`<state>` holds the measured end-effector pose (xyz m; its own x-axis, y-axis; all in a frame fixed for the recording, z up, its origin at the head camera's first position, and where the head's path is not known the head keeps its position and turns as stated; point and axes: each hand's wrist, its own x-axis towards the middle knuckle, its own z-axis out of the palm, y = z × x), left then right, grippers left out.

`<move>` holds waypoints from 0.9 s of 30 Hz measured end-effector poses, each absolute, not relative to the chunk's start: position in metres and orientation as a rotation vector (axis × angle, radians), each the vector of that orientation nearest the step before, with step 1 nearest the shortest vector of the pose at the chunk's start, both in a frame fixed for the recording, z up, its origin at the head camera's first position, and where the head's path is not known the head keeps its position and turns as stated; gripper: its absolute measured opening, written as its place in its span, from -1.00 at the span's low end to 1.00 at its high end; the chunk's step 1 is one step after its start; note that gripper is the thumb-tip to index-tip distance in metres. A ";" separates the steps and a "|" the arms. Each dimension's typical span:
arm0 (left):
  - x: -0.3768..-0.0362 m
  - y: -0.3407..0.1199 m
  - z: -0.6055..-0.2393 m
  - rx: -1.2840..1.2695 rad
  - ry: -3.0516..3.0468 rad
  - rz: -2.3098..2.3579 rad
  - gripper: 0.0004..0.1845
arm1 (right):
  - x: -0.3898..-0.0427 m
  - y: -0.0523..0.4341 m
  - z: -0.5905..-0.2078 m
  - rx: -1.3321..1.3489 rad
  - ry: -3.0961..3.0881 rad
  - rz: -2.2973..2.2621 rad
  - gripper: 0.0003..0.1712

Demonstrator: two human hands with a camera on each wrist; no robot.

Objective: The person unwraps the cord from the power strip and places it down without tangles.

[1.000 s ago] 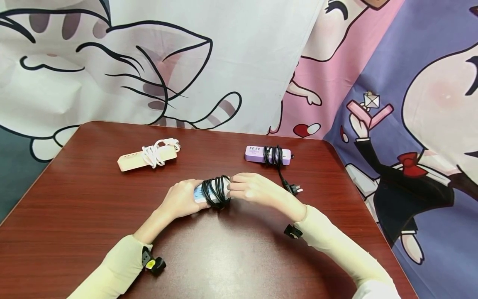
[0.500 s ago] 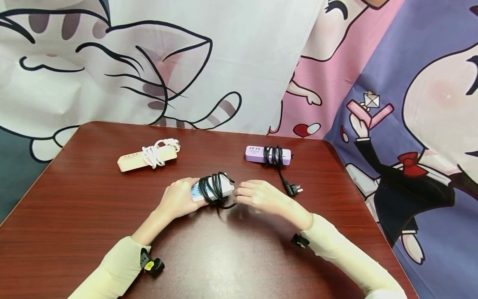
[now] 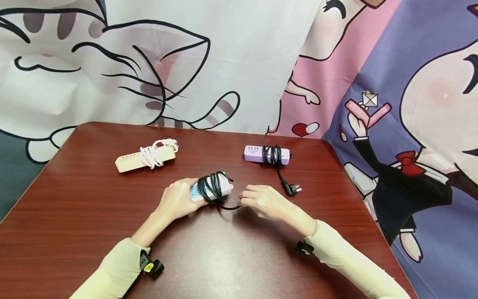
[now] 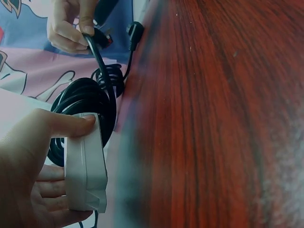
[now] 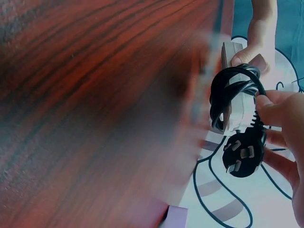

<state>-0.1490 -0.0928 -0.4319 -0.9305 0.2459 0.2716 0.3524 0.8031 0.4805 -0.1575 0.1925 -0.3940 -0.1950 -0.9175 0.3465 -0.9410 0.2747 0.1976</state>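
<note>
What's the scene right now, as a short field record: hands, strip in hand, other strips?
left hand: grips one end of the white power strip
right hand: pinches the black plug and its cord
cord: black, coiled round the white power strip
pink power strip: far left, white cord wrapped round
purple power strip: far right, black cord wrapped round
table: dark red wood

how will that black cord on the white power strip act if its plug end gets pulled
Probably floppy: the black cord sags in loose coils round the white power strip. The strip looks rigid and light. The loops may slip off, since only the right hand pinches the cord's free end.
</note>
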 end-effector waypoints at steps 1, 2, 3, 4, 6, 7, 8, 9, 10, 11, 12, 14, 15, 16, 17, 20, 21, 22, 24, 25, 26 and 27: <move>-0.149 -0.093 -0.432 -0.465 -2.796 -0.806 -0.37 | -0.157 0.193 -0.394 1.668 -2.179 0.093 -0.76; -0.149 -0.093 -0.432 -0.462 -2.798 -0.811 -0.37 | -0.157 0.194 -0.395 1.658 -2.201 0.108 -0.76; -0.149 -0.094 -0.432 -0.459 -2.797 -0.809 -0.37 | -0.157 0.194 -0.395 1.649 -2.220 0.117 -0.76; -0.149 -0.094 -0.432 -0.459 -2.794 -0.804 -0.37 | -0.157 0.195 -0.396 1.639 -2.239 0.122 -0.76; -0.149 -0.094 -0.432 -0.456 -2.784 -0.800 -0.35 | -0.156 0.195 -0.396 1.624 -2.272 0.142 -0.77; -0.149 -0.094 -0.432 -0.456 -2.778 -0.796 -0.33 | -0.156 0.196 -0.396 1.616 -2.284 0.149 -0.78; -0.149 -0.095 -0.432 -0.455 -2.771 -0.794 -0.32 | -0.156 0.196 -0.396 1.609 -2.292 0.157 -0.79; -0.149 -0.095 -0.432 -0.453 -2.765 -0.790 -0.31 | -0.156 0.196 -0.397 1.600 -2.301 0.165 -0.81; -0.149 -0.095 -0.432 -0.451 -2.758 -0.791 -0.31 | -0.155 0.196 -0.396 1.594 -2.310 0.177 -0.82; -0.149 -0.095 -0.432 -0.447 -2.754 -0.797 -0.30 | -0.155 0.196 -0.396 1.588 -2.319 0.189 -0.83; -0.149 -0.095 -0.432 -0.446 -2.752 -0.801 -0.31 | -0.155 0.197 -0.396 1.581 -2.329 0.198 -0.83; -0.148 -0.094 -0.432 -0.443 -2.744 -0.812 -0.31 | -0.155 0.197 -0.397 1.569 -2.350 0.210 -0.84; -0.148 -0.094 -0.432 -0.441 -2.741 -0.817 -0.32 | -0.155 0.198 -0.397 1.564 -2.361 0.212 -0.84; -0.148 -0.094 -0.433 -0.439 -2.738 -0.823 -0.33 | -0.155 0.198 -0.397 1.558 -2.371 0.210 -0.84; -0.148 -0.094 -0.433 -0.438 -2.736 -0.829 -0.34 | -0.156 0.199 -0.397 1.551 -2.379 0.202 -0.83; -0.147 -0.094 -0.433 -0.434 -2.729 -0.841 -0.35 | -0.157 0.200 -0.399 1.529 -2.388 0.188 -0.84; -0.147 -0.094 -0.433 -0.434 -2.727 -0.840 -0.34 | -0.158 0.201 -0.399 1.524 -2.385 0.187 -0.85; -0.147 -0.094 -0.433 -0.433 -2.726 -0.840 -0.34 | -0.159 0.201 -0.400 1.518 -2.385 0.190 -0.85; -0.147 -0.094 -0.433 -0.432 -2.724 -0.840 -0.33 | -0.160 0.202 -0.401 1.509 -2.386 0.194 -0.86; -0.147 -0.094 -0.433 -0.431 -2.722 -0.840 -0.33 | -0.161 0.203 -0.402 1.503 -2.385 0.193 -0.86; -0.147 -0.094 -0.433 -0.431 -2.722 -0.840 -0.33 | -0.161 0.203 -0.402 1.499 -2.387 0.195 -0.86; -0.147 -0.094 -0.434 -0.430 -2.721 -0.842 -0.34 | -0.162 0.204 -0.403 1.492 -2.394 0.197 -0.85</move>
